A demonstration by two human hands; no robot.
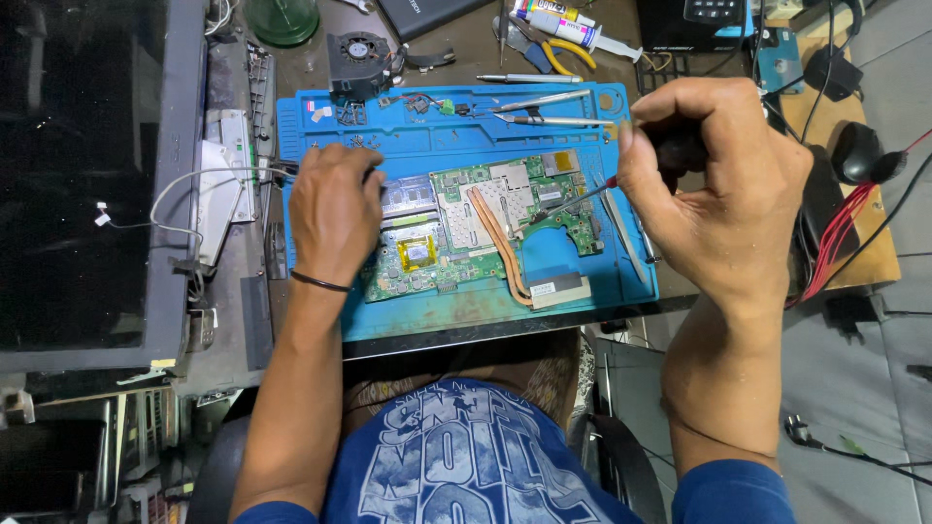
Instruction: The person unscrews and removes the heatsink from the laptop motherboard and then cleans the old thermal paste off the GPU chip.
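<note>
Gripping a screwdriver [592, 190] in clenched fingers, the right hand [714, 184] could slip and gouge the board [485, 218]; the left hand [335, 209] lies flat, fingers released, pinning the board's left end.

One circuit board [485, 223], one blue mat [582, 281], one fan [357, 53], two hands.

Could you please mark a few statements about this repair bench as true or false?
1. The right hand holds a screwdriver with its tip on the green circuit board. True.
2. The left hand is lifted well clear of the board. False: it rests on the board's left end.
3. The board lies on a blue work mat. True.
4. The small black fan sits on the board's middle. False: it sits at the mat's top edge.
5. The copper heat pipe has been removed. False: it lies across the board.
</note>
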